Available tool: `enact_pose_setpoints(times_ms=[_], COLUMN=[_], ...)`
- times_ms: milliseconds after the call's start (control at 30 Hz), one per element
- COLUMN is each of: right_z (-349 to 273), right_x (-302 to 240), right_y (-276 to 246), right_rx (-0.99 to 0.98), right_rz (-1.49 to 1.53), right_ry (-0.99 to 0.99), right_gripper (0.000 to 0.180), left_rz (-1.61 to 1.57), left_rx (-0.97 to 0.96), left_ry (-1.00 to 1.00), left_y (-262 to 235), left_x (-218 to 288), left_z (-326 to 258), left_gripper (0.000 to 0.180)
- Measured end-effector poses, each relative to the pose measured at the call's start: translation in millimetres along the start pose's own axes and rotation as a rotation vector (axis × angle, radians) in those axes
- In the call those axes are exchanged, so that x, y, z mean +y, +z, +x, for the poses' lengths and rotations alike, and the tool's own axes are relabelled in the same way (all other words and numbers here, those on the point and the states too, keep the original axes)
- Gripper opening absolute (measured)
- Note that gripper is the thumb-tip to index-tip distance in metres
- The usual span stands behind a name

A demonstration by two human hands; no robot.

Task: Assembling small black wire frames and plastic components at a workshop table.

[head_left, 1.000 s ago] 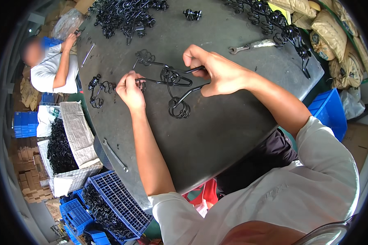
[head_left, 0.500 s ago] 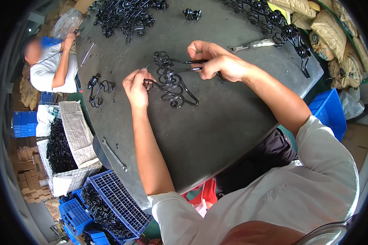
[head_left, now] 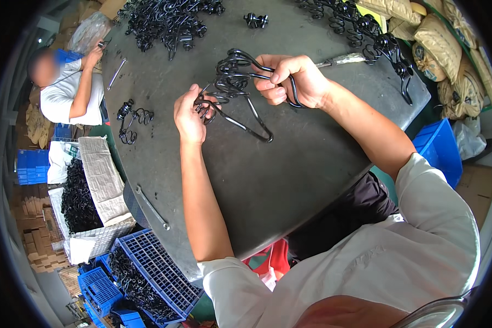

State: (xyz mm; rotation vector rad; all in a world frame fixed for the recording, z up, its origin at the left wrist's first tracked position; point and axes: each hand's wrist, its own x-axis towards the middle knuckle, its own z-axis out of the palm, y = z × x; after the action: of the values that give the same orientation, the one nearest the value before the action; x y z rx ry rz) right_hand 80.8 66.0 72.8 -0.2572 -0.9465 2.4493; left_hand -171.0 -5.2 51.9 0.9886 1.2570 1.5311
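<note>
Black wire torsion springs (head_left: 232,82), with coils and long U-shaped loops, are held between my hands above the dark tabletop (head_left: 290,164). My right hand (head_left: 298,82) is closed around a loop at their right side, thumb on top. My left hand (head_left: 190,116) pinches the coiled ends at their left, and its fingertips are partly hidden by wire. One long loop slants down to the right between my hands. The coils overlap, so I cannot tell how many springs there are.
Black spring parts are heaped (head_left: 167,24) at the far left. More springs (head_left: 361,33) lie far right beside a wrench (head_left: 341,59). A spring assembly (head_left: 131,119) and another wrench (head_left: 153,208) lie left. Blue crates (head_left: 158,268) stand below; a co-worker (head_left: 71,90) sits across.
The springs have tilted and bunched closer together, with their far end raised. My right hand has turned and wrapped its fingers round the loop. My left hand has shifted slightly right.
</note>
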Motion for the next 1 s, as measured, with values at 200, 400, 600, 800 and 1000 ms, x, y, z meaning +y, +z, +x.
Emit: enact_pose_setpoints(times_ms=[200,400,600,800,1000], right_z=[2,0,3,0,0], right_x=[13,13,14,8,0], right_y=[3,6,0,5,6], right_rx=[0.021,-0.037,-0.046,-0.015,-0.089], right_rz=[-0.312,-0.155,0.052,0.196,0.281], right_ry=[-0.269,-0.213,-0.146,-0.076,0.019], right_gripper=[0.036,0.035,0.031,0.018,0.015], left_rz=[-0.201,-0.304,-0.267,-0.205,-0.213], left_rx=[0.164,0.015,-0.049,-0.022,-0.076], left_ry=[-0.136,-0.095,-0.132,-0.126,0.022], left_y=[13,17,12,16,7], left_x=[-5,-8,-9,-6,-14], left_z=[-2,-5,-3,-4,1], left_gripper=[0.035,0.035,0.04,0.038,0.037])
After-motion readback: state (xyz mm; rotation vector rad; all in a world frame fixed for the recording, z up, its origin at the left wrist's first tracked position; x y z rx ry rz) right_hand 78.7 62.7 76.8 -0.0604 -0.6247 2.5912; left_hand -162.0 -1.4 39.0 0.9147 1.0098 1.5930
